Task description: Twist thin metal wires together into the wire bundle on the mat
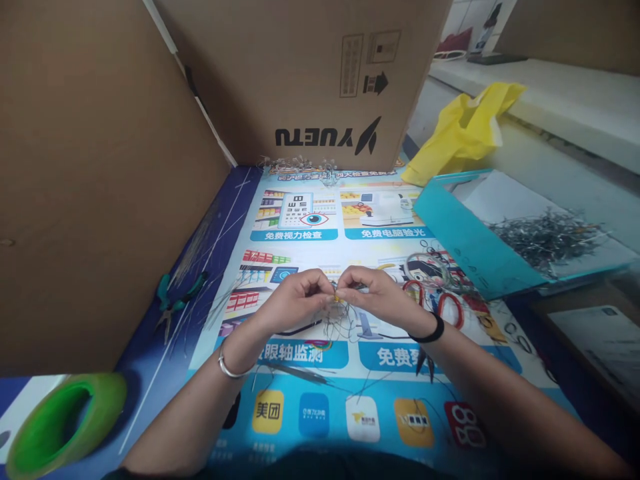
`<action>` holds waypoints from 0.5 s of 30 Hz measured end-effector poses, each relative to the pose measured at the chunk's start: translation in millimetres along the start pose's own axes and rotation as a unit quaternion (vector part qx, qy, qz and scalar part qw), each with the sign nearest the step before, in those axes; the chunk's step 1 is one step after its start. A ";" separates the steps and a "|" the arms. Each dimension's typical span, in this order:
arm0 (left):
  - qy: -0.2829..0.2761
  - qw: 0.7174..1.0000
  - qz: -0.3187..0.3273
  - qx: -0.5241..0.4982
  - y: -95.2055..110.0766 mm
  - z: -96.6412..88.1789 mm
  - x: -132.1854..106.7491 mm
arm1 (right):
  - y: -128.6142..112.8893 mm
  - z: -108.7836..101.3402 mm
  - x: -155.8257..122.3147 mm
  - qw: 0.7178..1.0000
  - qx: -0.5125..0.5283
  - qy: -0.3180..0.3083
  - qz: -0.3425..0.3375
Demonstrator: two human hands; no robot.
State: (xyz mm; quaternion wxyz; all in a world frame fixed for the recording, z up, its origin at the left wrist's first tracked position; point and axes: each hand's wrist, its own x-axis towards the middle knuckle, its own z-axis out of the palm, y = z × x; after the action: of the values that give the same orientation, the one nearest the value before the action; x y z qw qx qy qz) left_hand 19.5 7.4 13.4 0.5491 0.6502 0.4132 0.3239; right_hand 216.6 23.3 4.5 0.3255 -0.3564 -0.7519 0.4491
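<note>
My left hand (301,299) and my right hand (375,293) meet over the middle of the printed sheet. Fingertips of both are pinched together on a small bunch of thin wire (336,325), whose loose loops hang below them. A tiny yellow bit shows between the fingertips, too small to name. Just right of my right hand lie red-handled scissors (451,311), partly hidden under that wrist. Straight lengths of wire (295,372) lie on the sheet nearer to me, close to some coloured bands (319,345).
Cardboard panels (320,73) wall the back and left. Teal-handled pliers (173,301) and loose wires lie left. A tape roll (113,400) is front left. At right are a teal box (450,250) of wire pieces (555,240), a yellow bag (460,137) and a wire coil (407,267).
</note>
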 end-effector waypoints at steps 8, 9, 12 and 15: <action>-0.008 1.000 -0.008 0.003 1.5 -0.2 -0.4 | 3.8 -0.1 0.3 1.000 0.016 -0.020 0.005; -0.009 1.000 -0.009 0.001 1.3 -0.2 -0.5 | 3.2 -0.2 0.5 1.000 0.011 -0.020 0.005; -0.007 1.000 -0.006 -0.005 1.1 -0.1 -0.2 | -0.2 -0.3 1.1 1.000 -0.011 -0.016 0.003; -0.016 0.999 -0.005 -0.034 2.0 0.6 0.0 | -5.0 -0.3 0.8 0.999 -0.046 -0.011 -0.006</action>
State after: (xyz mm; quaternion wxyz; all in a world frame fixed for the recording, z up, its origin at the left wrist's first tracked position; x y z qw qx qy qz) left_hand 20.4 7.0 15.2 0.5790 0.6346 0.3959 0.3246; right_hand 215.2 22.4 9.4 0.3032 -0.3620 -0.7772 0.4159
